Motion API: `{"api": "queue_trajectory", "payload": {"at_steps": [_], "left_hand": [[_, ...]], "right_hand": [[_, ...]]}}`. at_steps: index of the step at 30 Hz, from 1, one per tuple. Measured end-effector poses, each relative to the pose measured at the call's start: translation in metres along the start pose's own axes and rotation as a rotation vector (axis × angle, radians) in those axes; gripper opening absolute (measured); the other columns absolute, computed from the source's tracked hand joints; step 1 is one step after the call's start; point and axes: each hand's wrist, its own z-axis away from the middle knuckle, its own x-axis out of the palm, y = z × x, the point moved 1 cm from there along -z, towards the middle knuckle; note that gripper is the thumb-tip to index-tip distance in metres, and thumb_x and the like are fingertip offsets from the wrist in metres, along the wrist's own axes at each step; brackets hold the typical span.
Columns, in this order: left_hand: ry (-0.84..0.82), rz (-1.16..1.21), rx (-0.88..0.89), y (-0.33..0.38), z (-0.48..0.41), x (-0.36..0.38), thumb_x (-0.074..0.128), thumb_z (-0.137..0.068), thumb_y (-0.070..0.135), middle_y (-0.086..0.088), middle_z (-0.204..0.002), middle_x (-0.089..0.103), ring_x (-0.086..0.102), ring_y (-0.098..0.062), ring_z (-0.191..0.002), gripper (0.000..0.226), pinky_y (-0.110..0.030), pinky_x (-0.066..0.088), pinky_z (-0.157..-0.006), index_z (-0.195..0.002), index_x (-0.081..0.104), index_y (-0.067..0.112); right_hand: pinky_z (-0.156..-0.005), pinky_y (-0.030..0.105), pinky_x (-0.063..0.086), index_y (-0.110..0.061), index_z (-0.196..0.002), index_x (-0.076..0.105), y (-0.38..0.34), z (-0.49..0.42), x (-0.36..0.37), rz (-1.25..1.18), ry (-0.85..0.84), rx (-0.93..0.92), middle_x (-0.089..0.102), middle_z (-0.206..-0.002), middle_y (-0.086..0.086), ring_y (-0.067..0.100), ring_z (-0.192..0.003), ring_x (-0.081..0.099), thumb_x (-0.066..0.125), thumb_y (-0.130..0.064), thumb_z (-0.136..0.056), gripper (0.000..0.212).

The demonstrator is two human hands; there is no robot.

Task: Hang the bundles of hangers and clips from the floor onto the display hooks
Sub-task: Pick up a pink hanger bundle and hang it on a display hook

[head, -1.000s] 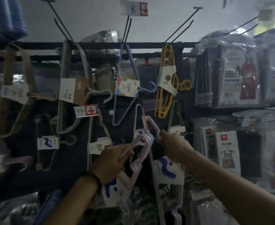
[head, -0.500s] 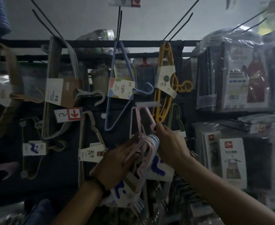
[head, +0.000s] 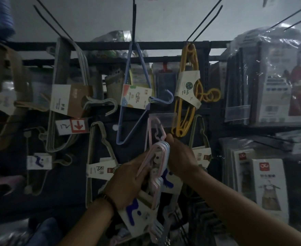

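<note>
Hands counted: two, left hand (head: 128,181) and right hand (head: 180,155). Pastel sets numbered two: lower pastel bundle (head: 139,212) at 6 o'clock, upper pastel bundle (head: 171,181) just above. Blue hanger bundle (head: 136,96): one, 12 o'clock. Yellow clip bundle (head: 188,82): one, 1 o'clock. Red-arrow price tag (head: 72,126) showing whole: one, 9 o'clock.

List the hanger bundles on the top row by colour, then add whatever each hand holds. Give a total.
tan bundle (blurred): 1
grey bundle: 1
blue bundle: 1
yellow bundle: 1
pink-and-blue bundle, gripped by the left hand: 1
pink bundle, pinched by the right hand: 1
Total: 6
</note>
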Motion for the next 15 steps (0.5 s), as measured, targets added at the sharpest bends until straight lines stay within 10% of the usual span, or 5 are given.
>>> {"api": "queue_trajectory", "payload": {"at_steps": [6, 10, 15], "left_hand": [[0.008, -0.101, -0.109, -0.016, 0.011, -0.013, 0.040, -0.104, 0.053, 0.020, -0.096, 0.071, 0.066, 0.004, -0.093, 0.034, -0.020, 0.052, -0.083, -0.101, 0.071, 0.040], [0.036, -0.081, -0.129, -0.021, 0.017, -0.024, 0.038, -0.107, 0.054, 0.013, -0.089, 0.072, 0.069, -0.006, -0.086, 0.039, -0.034, 0.057, -0.078, -0.097, 0.070, 0.033], [0.097, -0.047, -0.163, -0.017, 0.021, -0.026, 0.049, -0.108, 0.037, 0.006, -0.083, 0.070, 0.069, -0.010, -0.077, 0.024, -0.034, 0.054, -0.071, -0.096, 0.066, 0.026]], "right_hand": [[-0.078, 0.044, 0.059, -0.013, -0.127, 0.045, 0.001, -0.035, 0.026, 0.054, 0.010, 0.028, 0.063, -0.115, 0.012, 0.031, -0.096, 0.071, 0.039, -0.028, -0.109, 0.024], [-0.067, 0.033, 0.049, -0.008, -0.136, 0.043, 0.006, -0.064, 0.048, 0.221, -0.077, 0.054, 0.062, -0.122, 0.013, 0.025, -0.100, 0.070, 0.038, -0.028, -0.112, 0.032], [-0.088, 0.037, 0.056, -0.003, -0.152, 0.034, 0.010, -0.081, 0.055, 0.215, -0.222, 0.050, 0.053, -0.136, 0.017, 0.032, -0.113, 0.066, 0.048, -0.011, -0.109, 0.046]]}}
